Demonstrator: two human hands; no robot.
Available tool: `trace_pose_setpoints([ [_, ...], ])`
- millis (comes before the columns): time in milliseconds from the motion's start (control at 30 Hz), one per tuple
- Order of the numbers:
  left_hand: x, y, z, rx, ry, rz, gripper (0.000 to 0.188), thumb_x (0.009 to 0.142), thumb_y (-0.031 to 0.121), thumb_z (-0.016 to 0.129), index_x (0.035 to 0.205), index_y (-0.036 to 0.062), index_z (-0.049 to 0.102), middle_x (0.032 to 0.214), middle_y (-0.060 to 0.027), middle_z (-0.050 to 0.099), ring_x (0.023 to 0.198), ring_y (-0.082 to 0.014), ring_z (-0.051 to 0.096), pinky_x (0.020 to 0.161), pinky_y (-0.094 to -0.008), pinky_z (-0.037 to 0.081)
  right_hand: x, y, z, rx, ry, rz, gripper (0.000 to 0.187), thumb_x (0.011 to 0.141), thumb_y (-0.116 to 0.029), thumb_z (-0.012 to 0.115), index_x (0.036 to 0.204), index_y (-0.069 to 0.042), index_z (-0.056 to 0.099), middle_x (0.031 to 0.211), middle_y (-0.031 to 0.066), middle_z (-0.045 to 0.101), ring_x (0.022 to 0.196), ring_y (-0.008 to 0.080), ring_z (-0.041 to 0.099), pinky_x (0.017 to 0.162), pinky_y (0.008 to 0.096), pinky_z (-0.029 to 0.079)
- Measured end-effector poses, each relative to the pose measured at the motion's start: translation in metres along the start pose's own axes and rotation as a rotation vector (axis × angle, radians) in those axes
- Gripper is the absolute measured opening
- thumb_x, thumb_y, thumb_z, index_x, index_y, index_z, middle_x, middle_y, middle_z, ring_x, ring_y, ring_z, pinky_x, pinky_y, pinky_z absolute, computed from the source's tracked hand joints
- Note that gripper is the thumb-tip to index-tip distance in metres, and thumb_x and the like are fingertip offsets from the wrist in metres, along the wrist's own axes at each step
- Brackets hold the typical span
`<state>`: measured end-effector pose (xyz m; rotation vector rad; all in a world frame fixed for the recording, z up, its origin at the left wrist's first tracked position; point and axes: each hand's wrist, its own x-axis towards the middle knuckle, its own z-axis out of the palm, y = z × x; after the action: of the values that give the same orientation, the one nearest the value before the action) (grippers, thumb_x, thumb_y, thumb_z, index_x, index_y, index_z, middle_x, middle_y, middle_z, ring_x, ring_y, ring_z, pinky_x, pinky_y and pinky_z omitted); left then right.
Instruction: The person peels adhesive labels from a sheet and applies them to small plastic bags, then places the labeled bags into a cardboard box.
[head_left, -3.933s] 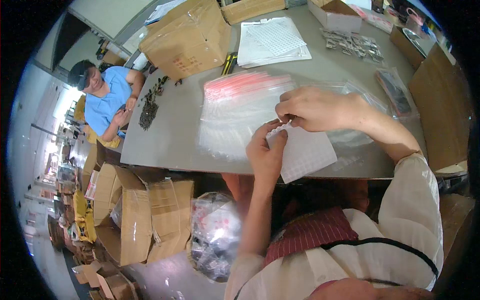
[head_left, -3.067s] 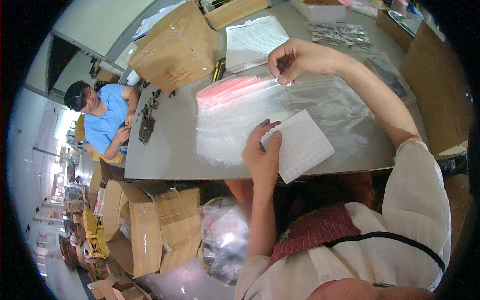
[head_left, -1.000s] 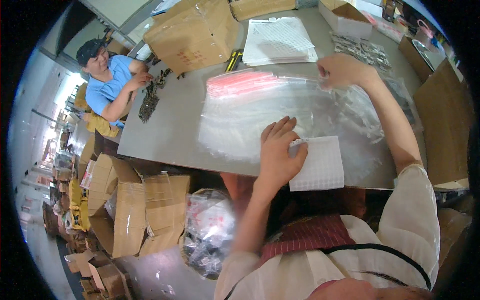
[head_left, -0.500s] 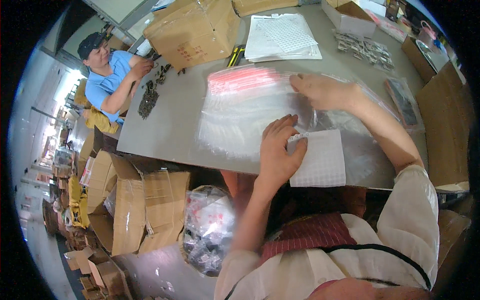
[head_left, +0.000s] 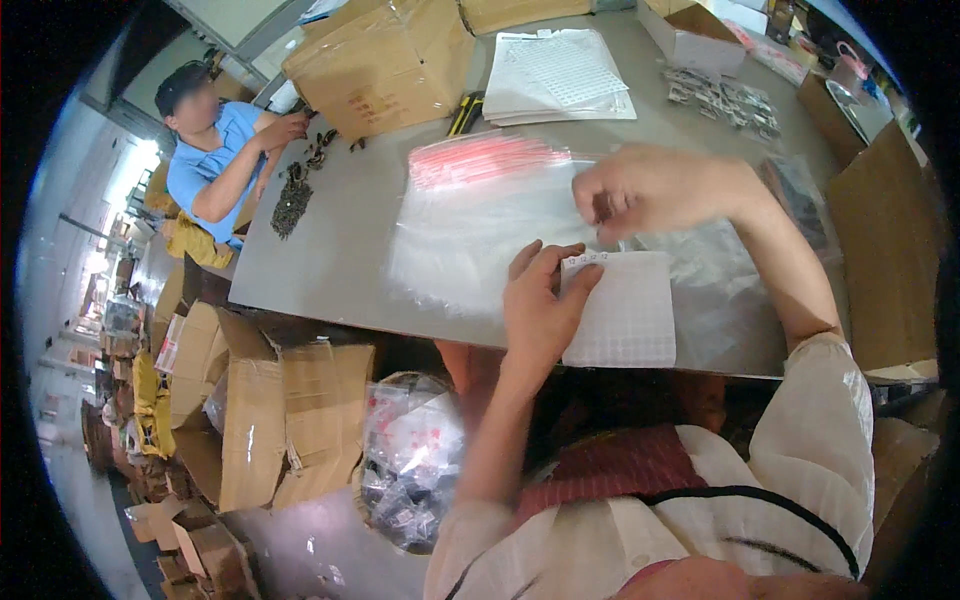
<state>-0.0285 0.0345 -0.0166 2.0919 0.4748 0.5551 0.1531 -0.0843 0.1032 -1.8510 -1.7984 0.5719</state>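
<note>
Pinched between the thumb and fingers of my left hand (head_left: 545,305) is a white label sheet (head_left: 622,320), held by its top left corner at the table's near edge. A few small labels with printed marks remain along its top row. Above that row my right hand (head_left: 660,195) is curled closed and blurred by motion; what its fingertips hold, if anything, I cannot make out. Left of both hands lies a stack of clear plastic bags (head_left: 450,235) with red-striped tops. More clear plastic bags (head_left: 715,285) lie under and beside my right forearm.
A cardboard box (head_left: 385,75), a cutter knife (head_left: 466,113) and white paper sheets (head_left: 510,80) stand or lie farther back. Small metal parts (head_left: 722,100) sit at back right, near an open carton (head_left: 890,260). Across the left corner a co-worker (head_left: 215,150) handles dark small parts (head_left: 292,205).
My right hand has come from the bags' top edge down toward the label sheet, its fingers now curled. My left hand still holds the sheet. The co-worker's dark cap no longer shows.
</note>
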Motion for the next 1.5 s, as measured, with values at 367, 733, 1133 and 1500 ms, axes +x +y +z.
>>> trace_pose_setpoints([
  [367, 0.0, 0.002, -0.006, -0.223, 0.022, 0.056, 0.018, 0.093, 0.017, 0.07, 0.094, -0.0007, 0.066, 0.065, -0.0075, 0.037, 0.072, -0.0228, 0.048, 0.086, -0.0374, 0.047, 0.006, 0.0, 0.032, -0.192, 0.019, -0.102, 0.017, 0.082, -0.01, 0.073, 0.088, -0.003, 0.059, 0.083, 0.0141, 0.064, 0.084, 0.0361, 0.063, 0.07, 0.0454, 0.048],
  [733, 0.001, 0.0, 0.001, -0.184, 0.113, 0.138, 0.02, 0.097, 0.015, 0.064, 0.086, -0.001, 0.058, 0.086, -0.0127, 0.061, 0.088, -0.026, 0.058, 0.081, -0.0369, 0.044, 0.012, 0.009, -0.001, 0.078, 0.253, -0.119, 0.006, 0.085, -0.004, 0.065, 0.089, 0.001, 0.063, 0.078, 0.0079, 0.065, 0.075, 0.0236, 0.065, 0.069, 0.0351, 0.052],
  [1133, 0.005, 0.008, 0.003, 0.108, -0.126, 0.481, 0.012, 0.091, 0.012, 0.064, 0.093, -0.0001, 0.064, 0.127, -0.0188, 0.066, 0.129, -0.0339, 0.056, 0.112, -0.048, 0.034, 0.03, 0.062, 0.013, 0.352, 0.017, 0.327, 0.021, 0.092, -0.022, 0.065, 0.095, -0.001, 0.065, 0.081, 0.0032, 0.066, 0.069, 0.0117, 0.063, 0.063, 0.0281, 0.052],
  [1500, 0.003, 0.002, 0.003, 0.104, -0.083, 0.506, 0.018, 0.087, 0.011, 0.069, 0.098, -0.0025, 0.066, 0.128, -0.0181, 0.066, 0.125, -0.0399, 0.057, 0.109, -0.0468, 0.038, 0.02, 0.064, 0.003, -0.167, -0.027, 0.517, 0.032, 0.08, -0.024, 0.075, 0.083, 0.004, 0.06, 0.071, 0.0161, 0.064, 0.054, 0.0246, 0.063, 0.051, 0.0362, 0.052],
])
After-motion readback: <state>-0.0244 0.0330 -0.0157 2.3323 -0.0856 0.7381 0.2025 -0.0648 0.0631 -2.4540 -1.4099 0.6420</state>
